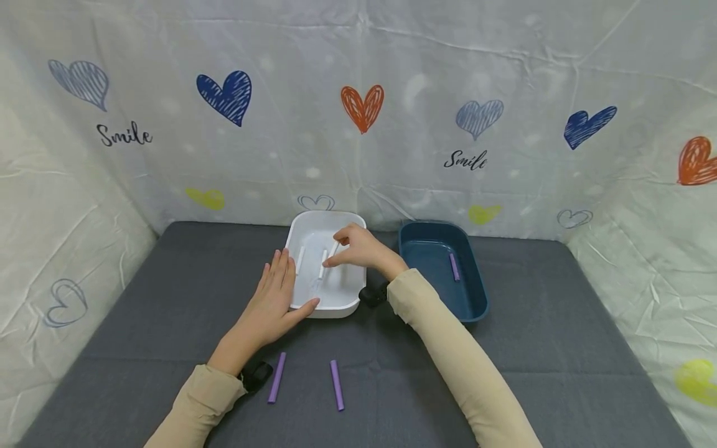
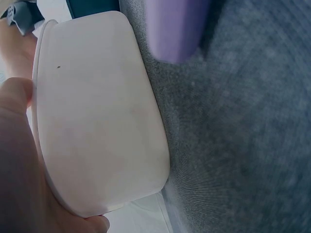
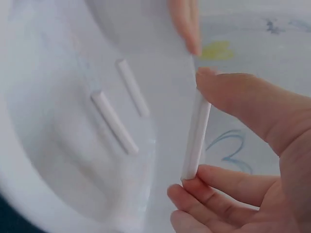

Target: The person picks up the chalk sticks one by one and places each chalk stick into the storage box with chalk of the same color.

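Observation:
My right hand [image 1: 358, 249] is above the white tray [image 1: 302, 227], pinching a white chalk stick [image 3: 197, 138] by its two ends between thumb and fingertips. Below it, two more white chalk sticks [image 3: 116, 124] lie on the tray floor, side by side. Against the tray's near left corner rests my left hand [image 1: 269, 308], its fingers straight along the left rim and its thumb at the near rim. The left wrist view shows the tray's outer wall [image 2: 97, 111] close up, with the thumb [image 2: 17, 94] touching the rim.
A dark teal tray [image 1: 476, 274] stands right of the white one, with a purple chalk stick [image 1: 454, 266] inside. Two more purple sticks [image 1: 337, 386] lie on the grey cloth in front, one close to my left wrist. A patterned white curtain [image 1: 358, 50] rises behind the table.

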{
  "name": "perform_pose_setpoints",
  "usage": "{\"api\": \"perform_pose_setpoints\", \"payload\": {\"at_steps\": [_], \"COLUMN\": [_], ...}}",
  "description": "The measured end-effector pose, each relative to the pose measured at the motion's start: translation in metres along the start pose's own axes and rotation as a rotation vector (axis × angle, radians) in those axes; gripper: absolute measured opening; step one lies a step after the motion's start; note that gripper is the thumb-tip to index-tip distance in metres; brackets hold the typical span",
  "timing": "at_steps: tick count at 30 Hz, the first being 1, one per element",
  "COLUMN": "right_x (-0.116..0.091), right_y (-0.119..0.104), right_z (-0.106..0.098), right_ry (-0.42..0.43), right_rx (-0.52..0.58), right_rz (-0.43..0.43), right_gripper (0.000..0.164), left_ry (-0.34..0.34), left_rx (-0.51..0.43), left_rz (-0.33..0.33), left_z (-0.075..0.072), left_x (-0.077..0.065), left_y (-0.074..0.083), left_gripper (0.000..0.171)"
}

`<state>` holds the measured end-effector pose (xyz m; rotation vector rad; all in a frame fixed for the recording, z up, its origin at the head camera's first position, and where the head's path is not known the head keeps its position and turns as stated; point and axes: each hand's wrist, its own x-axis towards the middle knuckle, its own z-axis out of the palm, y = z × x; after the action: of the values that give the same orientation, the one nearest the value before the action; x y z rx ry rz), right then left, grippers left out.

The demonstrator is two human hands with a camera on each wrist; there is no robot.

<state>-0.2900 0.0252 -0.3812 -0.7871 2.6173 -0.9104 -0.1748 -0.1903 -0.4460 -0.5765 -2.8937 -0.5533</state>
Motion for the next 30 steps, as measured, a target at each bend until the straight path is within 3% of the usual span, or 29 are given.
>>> {"api": "perform_pose_setpoints", "payload": {"at_steps": [16,25,30], "right_x": [0.022,0.022,0.021], "right_y": [0.001,-0.003,-0.005], "right_z": [0.001,0.012,0.017], "right_ry": [-0.03,-0.099,-0.122], "right_rx": [-0.099,-0.255,-0.373], "right_rz": [0.069,0.174,0.184], "right_gripper": [0.069,0.073,0.062], "left_ry": [0.003,-0.004,0.007], "left_rx": [0.0,-0.006,-0.002], "left_rz": [-0.004,-0.006,-0.002], "left_z": [0.002,0.0,-0.001], "left_x": [0.0,-0.001,-0.001], "left_y": [-0.001,0.001,0.001], "left_gripper": [0.1,0.1,0.1]}}
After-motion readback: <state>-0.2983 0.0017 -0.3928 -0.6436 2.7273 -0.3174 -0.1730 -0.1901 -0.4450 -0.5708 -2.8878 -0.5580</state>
